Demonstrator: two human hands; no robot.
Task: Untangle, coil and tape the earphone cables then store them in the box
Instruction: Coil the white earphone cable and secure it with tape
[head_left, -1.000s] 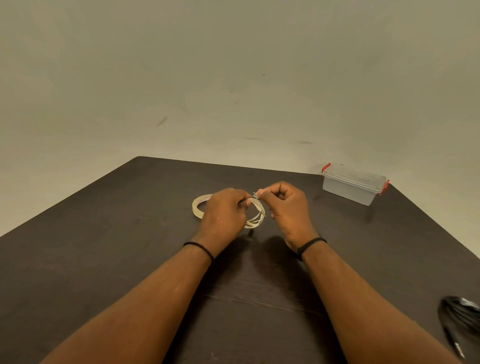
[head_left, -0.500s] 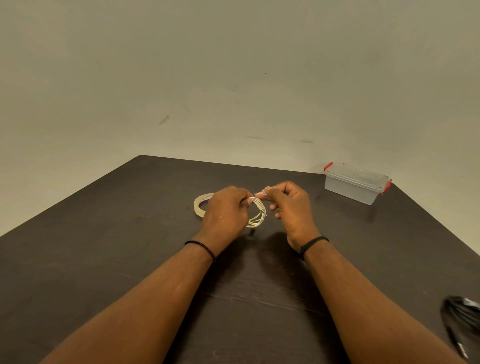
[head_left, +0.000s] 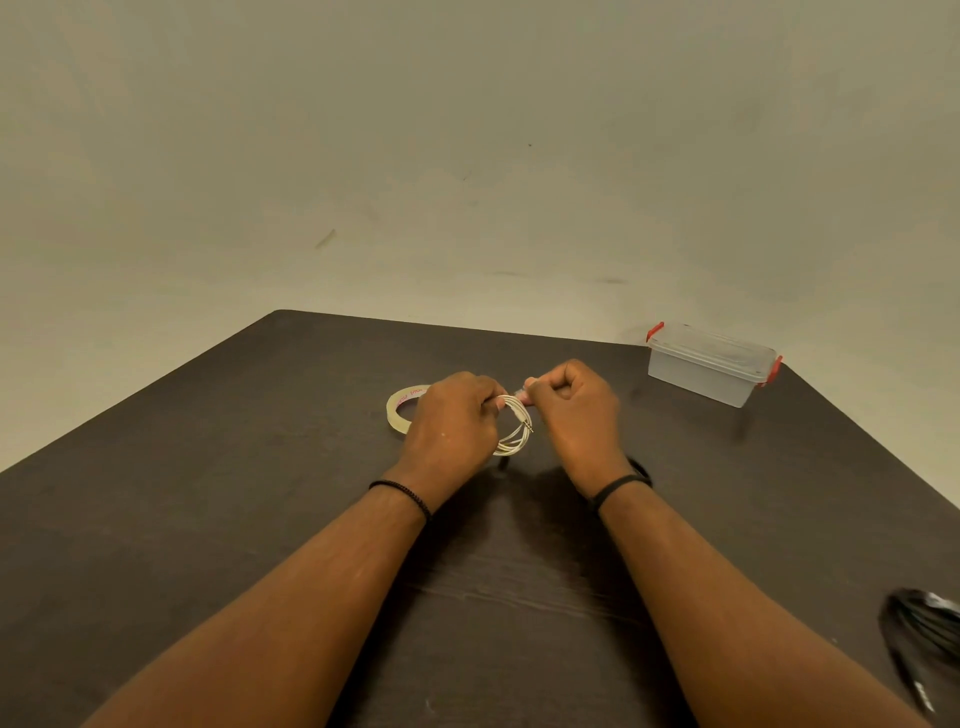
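Reaching out from the near edge, two bare forearms cross a dark brown bench (head_left: 218, 519) with faint wood grain and a dull sheen. Black coiled cable (head_left: 922, 631) lies at the near right edge, partly cut off by the frame, well apart from the hands. Thin black band on each wrist. Left hand (head_left: 452, 426) has its fingers curled round a coiled white earphone cable (head_left: 517, 428), gripping the coil's left side; the loops hang out to the right of the fist, and a metal plug tip shows on the coil's upper right. Coil looks to be held just above the bench surface, a small shadow under it. Right hand (head_left: 576, 410) has its fingers curled in, thumb and forefinger pinching something small and pale at the top of the coil; cannot tell if it is tape or a cable end. Both hands nearly touching over the bench centre. Tape roll (head_left: 397, 413), pale with red print on the inner ring, lies flat just behind the left hand, partly hidden by it. Clear plastic box (head_left: 709, 371) with lid on and red clips at both ends sits at the far right corner, well apart from the hands. Behind the bench, a plain pale wall (head_left: 467, 156) with a few faint scuff marks. Warm dim lighting.
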